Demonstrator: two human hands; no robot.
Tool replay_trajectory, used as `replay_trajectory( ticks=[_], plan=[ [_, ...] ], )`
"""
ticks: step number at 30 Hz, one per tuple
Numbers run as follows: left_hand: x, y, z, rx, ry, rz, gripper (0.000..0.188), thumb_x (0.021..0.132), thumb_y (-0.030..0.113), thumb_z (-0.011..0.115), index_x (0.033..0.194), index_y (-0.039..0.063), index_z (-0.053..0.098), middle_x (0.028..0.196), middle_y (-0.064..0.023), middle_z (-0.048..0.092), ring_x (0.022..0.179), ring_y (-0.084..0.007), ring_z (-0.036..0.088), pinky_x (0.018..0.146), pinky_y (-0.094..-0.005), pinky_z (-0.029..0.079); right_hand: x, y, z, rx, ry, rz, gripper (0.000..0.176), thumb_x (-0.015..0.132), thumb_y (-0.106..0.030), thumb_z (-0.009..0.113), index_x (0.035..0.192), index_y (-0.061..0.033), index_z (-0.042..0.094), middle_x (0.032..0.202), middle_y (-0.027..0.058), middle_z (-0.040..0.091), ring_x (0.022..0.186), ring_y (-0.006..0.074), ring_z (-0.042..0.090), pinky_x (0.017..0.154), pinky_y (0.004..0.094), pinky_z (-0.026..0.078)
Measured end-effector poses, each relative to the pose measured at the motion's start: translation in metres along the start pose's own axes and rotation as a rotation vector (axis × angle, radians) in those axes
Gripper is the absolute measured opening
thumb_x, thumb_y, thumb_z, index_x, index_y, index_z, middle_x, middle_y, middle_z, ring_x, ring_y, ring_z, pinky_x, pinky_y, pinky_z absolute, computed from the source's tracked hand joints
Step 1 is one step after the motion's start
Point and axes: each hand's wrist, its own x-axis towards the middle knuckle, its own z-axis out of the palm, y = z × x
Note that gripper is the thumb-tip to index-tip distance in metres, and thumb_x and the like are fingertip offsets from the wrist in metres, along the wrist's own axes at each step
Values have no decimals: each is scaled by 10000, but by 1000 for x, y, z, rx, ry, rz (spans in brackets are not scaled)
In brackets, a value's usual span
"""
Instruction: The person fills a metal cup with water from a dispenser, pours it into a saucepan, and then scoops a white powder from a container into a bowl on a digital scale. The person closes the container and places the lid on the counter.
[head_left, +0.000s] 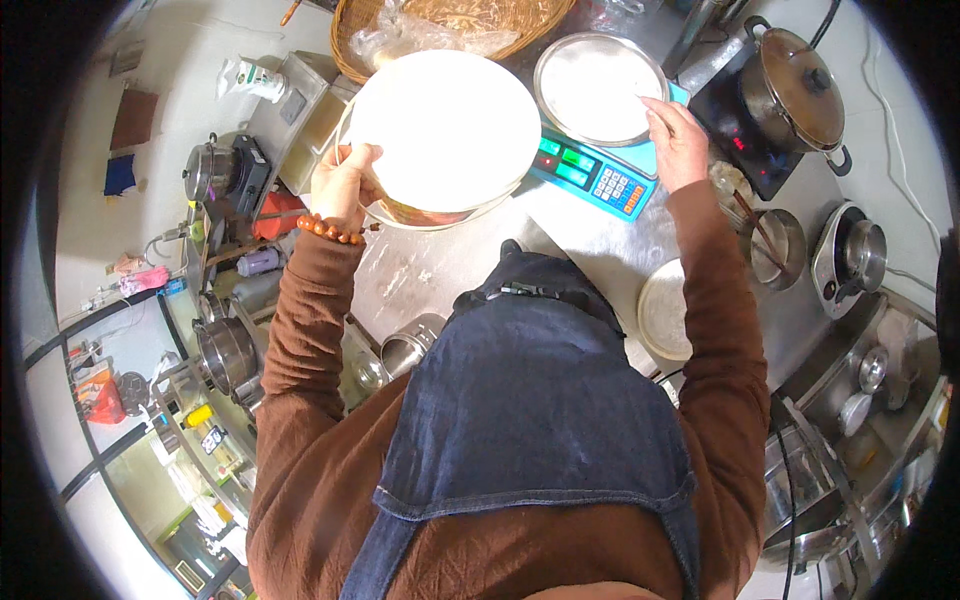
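My left hand (346, 180) grips the rim of a large round container (450, 135), whose white top is overexposed, so what lies in or on it cannot be made out. A coloured patch shows under its near edge. My right hand (675, 139) touches the near right rim of a round metal plate (600, 88) with thumb and finger. This plate rests on a blue digital scale (600, 176) with green lit displays and a keypad. Whether my right fingertips pinch the rim or only rest on it is hard to tell.
A wicker basket (540, 34) with plastic bags stands behind the container. To the right are a lidded pot (799, 90) on an induction cooker, a small pan (780, 255) with chopsticks, and a round pale lid or tray (664, 319). A metal pot (409, 349) stands near my left side.
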Motion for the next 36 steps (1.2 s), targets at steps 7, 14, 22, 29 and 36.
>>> replay_trajectory(
  ticks=[7, 14, 22, 29, 36],
  plan=[
    [-1, 0, 0, 98, -10, 6, 165, 869, 125, 730, 876, 72, 574, 643, -4, 537, 512, -129, 484, 520, -301, 447, 1, 4, 4, -54, -4, -46, 229, 983, -118, 608, 1166, -34, 717, 1132, 161, 700, 1083, 322, 674, 939, 359, 517],
    [0, -5, 2, 44, -60, 3, 167, 870, 129, 734, 865, 80, 574, 687, -13, 564, 530, -126, 506, 522, -287, 458, 8, -20, -2, 475, 115, 355, 231, 973, -94, 646, 1166, 4, 727, 888, 61, 703, 727, 105, 612, 655, 244, 477],
    [-7, -1, 16, 30, -70, 56, 266, 808, 110, 796, 896, 29, 559, 729, -31, 582, 553, -111, 539, 489, -262, 457, 12, -83, 24, 441, -381, 291, 228, 970, -157, 655, 1108, 3, 740, 808, 49, 696, 678, 97, 597, 602, 233, 458],
    [-18, 4, 22, 95, -78, 105, 257, 803, 103, 799, 882, 40, 563, 743, -14, 583, 589, -104, 550, 532, -255, 470, 9, -94, 80, -3, -615, 14, 181, 952, -125, 654, 1057, -5, 739, 845, 80, 723, 764, 125, 660, 704, 298, 538],
    [-18, 4, 22, 107, -89, 88, 255, 807, 102, 794, 878, 42, 557, 751, -6, 573, 622, -101, 556, 561, -258, 474, 8, -85, 82, 467, -595, 466, 221, 943, -188, 665, 947, 16, 752, 737, 55, 691, 622, 109, 610, 583, 280, 494]
  ],
)
